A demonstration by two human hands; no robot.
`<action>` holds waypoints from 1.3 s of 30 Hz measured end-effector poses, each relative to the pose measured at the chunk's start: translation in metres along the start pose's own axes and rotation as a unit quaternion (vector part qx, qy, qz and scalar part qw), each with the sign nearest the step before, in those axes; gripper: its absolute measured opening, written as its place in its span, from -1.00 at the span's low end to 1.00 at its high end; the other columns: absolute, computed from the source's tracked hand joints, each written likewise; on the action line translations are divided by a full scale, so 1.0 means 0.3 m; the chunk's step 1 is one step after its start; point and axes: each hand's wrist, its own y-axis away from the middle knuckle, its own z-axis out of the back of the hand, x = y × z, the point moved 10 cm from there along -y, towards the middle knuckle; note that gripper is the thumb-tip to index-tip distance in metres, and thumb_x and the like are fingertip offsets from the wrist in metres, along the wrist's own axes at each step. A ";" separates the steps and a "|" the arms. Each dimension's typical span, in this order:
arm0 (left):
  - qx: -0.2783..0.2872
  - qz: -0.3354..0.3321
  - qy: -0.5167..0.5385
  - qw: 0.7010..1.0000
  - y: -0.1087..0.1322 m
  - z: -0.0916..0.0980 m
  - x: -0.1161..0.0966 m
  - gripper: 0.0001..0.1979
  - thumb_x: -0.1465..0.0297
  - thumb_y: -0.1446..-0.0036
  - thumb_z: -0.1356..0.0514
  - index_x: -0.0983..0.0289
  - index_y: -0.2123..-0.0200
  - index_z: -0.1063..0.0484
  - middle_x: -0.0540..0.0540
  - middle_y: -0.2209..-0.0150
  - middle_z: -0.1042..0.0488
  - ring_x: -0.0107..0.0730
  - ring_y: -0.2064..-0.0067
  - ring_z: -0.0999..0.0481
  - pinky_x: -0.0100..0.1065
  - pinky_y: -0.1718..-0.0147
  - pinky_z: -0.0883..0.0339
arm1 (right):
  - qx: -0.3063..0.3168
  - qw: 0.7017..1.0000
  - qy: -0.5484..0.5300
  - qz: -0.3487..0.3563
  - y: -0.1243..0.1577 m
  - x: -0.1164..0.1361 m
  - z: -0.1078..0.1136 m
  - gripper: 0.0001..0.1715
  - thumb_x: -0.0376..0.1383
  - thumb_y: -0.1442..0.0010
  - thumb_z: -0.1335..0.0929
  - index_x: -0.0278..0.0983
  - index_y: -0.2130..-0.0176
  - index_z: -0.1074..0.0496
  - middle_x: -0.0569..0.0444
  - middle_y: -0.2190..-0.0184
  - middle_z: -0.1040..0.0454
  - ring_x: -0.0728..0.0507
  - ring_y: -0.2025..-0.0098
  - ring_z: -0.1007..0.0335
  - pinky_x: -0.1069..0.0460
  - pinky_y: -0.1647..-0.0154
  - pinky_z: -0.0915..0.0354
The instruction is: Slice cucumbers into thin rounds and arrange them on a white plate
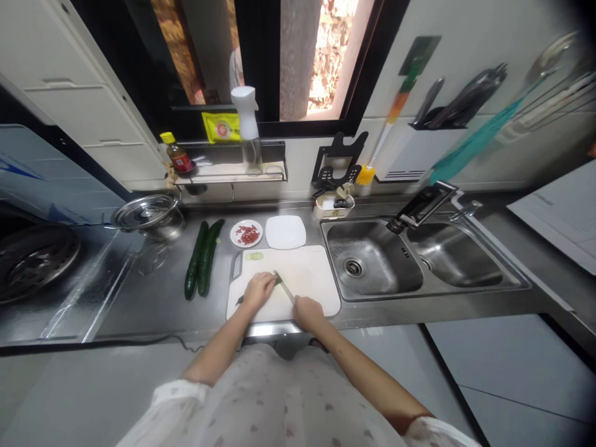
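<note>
On the white cutting board (310, 267), my left hand (259, 290) curls its fingers over a cucumber (240, 300), most of which it hides; a dark green end pokes out on the left. My right hand (308, 313) grips a knife (285, 290) by its handle. The blade slants up and left, its tip beside my left fingertips. A few pale green cucumber slices (254, 256) lie near the board's upper left corner. Two whole cucumbers (196, 261) rest side by side on the counter, left of the board.
Behind the board are a round plate of chopped red pieces (248, 234) and a white square plate (285, 217). A double sink (372, 295) with a black faucet (421, 205) borders the right. A lidded steel pot (161, 223) and a glass bowl (153, 258) stand left.
</note>
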 end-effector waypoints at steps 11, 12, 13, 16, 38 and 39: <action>-0.003 -0.001 0.001 1.000 0.001 0.000 -0.001 -0.81 0.42 -0.25 -0.10 0.21 0.19 -0.53 0.10 0.21 -0.54 -0.31 0.12 -0.45 -0.26 0.08 -0.32 | 0.007 1.000 0.000 -0.003 0.015 -0.002 0.009 -0.68 -0.37 -0.27 -0.18 -0.35 0.07 -0.42 -0.20 0.17 -0.53 -0.21 0.09 -0.47 0.00 0.16 -0.27; -0.002 0.000 0.002 1.000 0.001 -0.001 -0.001 -0.80 0.42 -0.25 -0.10 0.21 0.19 -0.53 0.10 0.21 -0.54 -0.30 0.12 -0.45 -0.26 0.08 -0.32 | 0.005 1.000 -0.003 -0.001 0.009 0.003 0.017 -0.67 -0.37 -0.27 -0.17 -0.35 0.07 -0.42 -0.20 0.16 -0.53 -0.21 0.09 -0.47 -0.01 0.15 -0.27; 0.000 0.001 0.002 1.000 0.001 -0.001 -0.001 -0.80 0.42 -0.25 -0.10 0.21 0.19 -0.53 0.10 0.21 -0.54 -0.30 0.12 -0.45 -0.25 0.08 -0.32 | 0.003 1.000 -0.005 0.000 0.001 0.009 0.024 -0.66 -0.38 -0.27 -0.17 -0.35 0.07 -0.42 -0.20 0.16 -0.53 -0.21 0.08 -0.47 -0.01 0.15 -0.27; 0.002 0.002 0.001 1.000 0.001 0.001 -0.004 -0.79 0.42 -0.25 -0.09 0.21 0.18 -0.53 0.11 0.21 -0.54 -0.30 0.12 -0.45 -0.25 0.08 -0.32 | 0.002 1.000 -0.012 -0.002 -0.031 0.028 0.039 -0.65 -0.41 -0.26 -0.16 -0.35 0.07 -0.44 -0.19 0.15 -0.53 -0.20 0.07 -0.47 0.00 0.15 -0.27; 0.021 0.024 -0.037 0.999 -0.008 0.013 -0.016 -0.79 0.38 -0.25 -0.09 0.19 0.16 -0.53 0.09 0.20 -0.55 -0.30 0.11 -0.47 -0.30 0.11 -0.32 | -0.004 0.999 -0.052 0.004 -0.033 -0.018 0.059 -0.65 -0.32 -0.27 -0.18 -0.32 0.09 -0.46 -0.15 0.12 -0.53 -0.19 0.09 -0.47 0.04 0.20 -0.25; 0.024 0.030 -0.036 0.999 -0.008 0.013 -0.014 -0.78 0.38 -0.25 -0.09 0.19 0.15 -0.53 0.09 0.18 -0.55 -0.30 0.11 -0.47 -0.30 0.10 -0.32 | -0.003 0.999 -0.052 0.007 -0.023 -0.022 0.057 -0.65 -0.32 -0.27 -0.18 -0.32 0.09 -0.46 -0.14 0.12 -0.53 -0.19 0.09 -0.47 0.03 0.21 -0.25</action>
